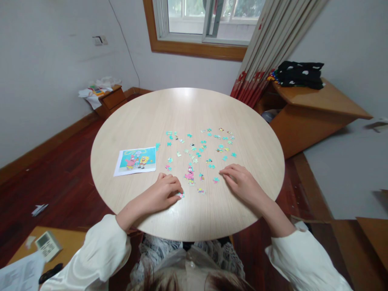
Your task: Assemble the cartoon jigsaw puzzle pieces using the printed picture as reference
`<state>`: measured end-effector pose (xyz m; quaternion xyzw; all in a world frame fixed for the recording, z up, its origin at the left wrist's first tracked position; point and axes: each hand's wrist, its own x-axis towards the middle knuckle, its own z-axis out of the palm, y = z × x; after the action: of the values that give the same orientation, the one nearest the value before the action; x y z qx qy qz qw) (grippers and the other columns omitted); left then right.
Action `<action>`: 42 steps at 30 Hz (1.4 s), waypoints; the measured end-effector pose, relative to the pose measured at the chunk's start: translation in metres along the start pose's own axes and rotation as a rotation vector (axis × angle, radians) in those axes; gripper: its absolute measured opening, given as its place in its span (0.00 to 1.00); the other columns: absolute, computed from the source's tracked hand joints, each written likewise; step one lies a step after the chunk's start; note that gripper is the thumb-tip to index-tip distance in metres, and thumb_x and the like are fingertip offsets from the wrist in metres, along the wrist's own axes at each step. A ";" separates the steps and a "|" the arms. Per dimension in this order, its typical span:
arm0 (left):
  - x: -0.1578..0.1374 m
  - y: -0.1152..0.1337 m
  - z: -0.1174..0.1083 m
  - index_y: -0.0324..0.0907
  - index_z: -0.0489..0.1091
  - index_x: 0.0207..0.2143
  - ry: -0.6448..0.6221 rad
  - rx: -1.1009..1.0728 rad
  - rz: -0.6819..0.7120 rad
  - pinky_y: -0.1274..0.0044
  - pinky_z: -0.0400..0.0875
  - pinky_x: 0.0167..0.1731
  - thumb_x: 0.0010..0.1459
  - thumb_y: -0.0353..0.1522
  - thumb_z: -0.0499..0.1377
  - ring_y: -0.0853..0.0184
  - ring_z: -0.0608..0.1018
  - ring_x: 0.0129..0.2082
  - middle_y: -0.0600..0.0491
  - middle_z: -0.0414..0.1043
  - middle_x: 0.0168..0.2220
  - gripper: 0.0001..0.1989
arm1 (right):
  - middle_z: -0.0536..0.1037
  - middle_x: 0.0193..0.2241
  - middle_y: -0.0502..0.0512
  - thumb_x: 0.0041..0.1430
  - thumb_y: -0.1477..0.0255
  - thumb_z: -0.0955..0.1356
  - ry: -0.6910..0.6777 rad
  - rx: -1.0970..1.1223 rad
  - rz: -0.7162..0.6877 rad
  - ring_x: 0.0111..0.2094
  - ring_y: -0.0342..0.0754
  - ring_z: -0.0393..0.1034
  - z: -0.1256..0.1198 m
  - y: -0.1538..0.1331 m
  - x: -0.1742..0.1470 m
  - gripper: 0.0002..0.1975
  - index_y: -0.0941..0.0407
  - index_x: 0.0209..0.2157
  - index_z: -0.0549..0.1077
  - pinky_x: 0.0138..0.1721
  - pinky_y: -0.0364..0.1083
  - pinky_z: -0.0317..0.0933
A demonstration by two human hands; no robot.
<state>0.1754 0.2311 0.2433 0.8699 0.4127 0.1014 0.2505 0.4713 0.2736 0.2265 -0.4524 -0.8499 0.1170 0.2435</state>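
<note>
Daylight via window (204,24), glare on far tbl (188,111), pic edges warped.

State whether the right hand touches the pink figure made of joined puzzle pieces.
Apart. The head view shows a plain gap: bare tabletop and loose puzzle pieces lie between the right hand and the pink figure.

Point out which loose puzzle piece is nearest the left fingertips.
The partly pink piece at the fingertips of the left hand, below and left of the joined pink figure; the other loose pieces lie farther off.
</note>
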 end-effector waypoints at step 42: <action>0.044 0.003 -0.006 0.36 0.71 0.41 0.207 -1.390 -0.413 0.70 0.74 0.38 0.59 0.28 0.58 0.68 0.79 0.30 0.47 0.77 0.34 0.07 | 0.74 0.32 0.58 0.66 0.74 0.59 0.198 0.149 -0.258 0.37 0.50 0.69 0.031 -0.045 0.046 0.12 0.55 0.37 0.74 0.39 0.50 0.66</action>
<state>0.2036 0.2654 0.2484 0.4002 0.4302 0.3721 0.7185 0.4014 0.2869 0.2330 -0.3297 -0.8616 0.1024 0.3721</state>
